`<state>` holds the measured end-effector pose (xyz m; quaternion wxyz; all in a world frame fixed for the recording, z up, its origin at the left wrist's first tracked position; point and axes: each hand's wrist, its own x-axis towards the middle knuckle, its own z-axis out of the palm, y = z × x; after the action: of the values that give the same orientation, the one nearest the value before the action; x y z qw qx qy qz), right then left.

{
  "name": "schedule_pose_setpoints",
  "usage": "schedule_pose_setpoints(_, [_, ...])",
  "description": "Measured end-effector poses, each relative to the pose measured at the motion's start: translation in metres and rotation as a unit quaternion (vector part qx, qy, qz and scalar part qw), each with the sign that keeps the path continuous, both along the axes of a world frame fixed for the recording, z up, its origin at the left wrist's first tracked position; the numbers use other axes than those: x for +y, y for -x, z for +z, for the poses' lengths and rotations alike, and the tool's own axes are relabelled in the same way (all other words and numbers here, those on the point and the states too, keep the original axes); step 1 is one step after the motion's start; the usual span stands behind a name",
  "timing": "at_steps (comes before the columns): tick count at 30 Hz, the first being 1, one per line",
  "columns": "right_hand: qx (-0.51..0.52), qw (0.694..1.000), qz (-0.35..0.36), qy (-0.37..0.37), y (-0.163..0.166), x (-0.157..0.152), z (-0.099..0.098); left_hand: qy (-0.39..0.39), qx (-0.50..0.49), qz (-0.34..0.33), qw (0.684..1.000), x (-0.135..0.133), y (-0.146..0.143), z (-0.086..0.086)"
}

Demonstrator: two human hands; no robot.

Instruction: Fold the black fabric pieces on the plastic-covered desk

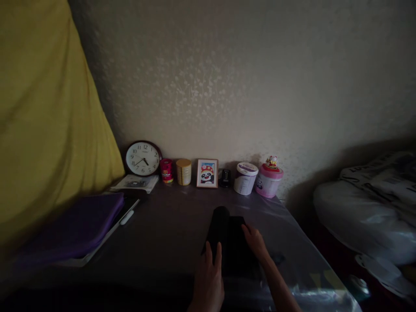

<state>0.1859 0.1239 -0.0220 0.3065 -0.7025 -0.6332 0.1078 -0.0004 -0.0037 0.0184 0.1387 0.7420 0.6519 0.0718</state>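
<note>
A black item (218, 229), its exact kind too dark to make out, lies at the front middle of the table. Its left part is raised and rounded like a roll, while a flat black part stretches to the right. Stretched and spread, the fingers of my left hand (209, 273) rest against the near end of the rounded part. My right hand (255, 240) grips the right edge of the flat part, with some of its fingers hidden.
Along the wall stand a clock (143, 158), a red tub (167, 170), a yellow-lidded can (183, 172), a framed panda picture (207, 173), a white tub (245, 178) and a pink tub (269, 181). A purple folder (74, 225) lies left, beside a yellow curtain (48, 108).
</note>
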Motion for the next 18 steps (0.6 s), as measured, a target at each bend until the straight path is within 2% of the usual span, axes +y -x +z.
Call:
schedule_pose_setpoints(8, [0.019, 0.998, 0.045, -0.032, 0.021, 0.009, 0.022, -0.033, 0.002, -0.001, 0.999, 0.000, 0.001, -0.004])
schedule_pose_setpoints(13, [0.041, 0.997, 0.066, -0.012, 0.045, 0.014, 0.038, -0.050, -0.003, 0.005, 0.999, 0.001, -0.001, -0.015])
schedule_pose_setpoints(18, [0.070, 0.996, 0.064, 0.006, 0.066, 0.021, 0.045, -0.047, 0.020, 0.022, 0.998, 0.003, -0.004, -0.014])
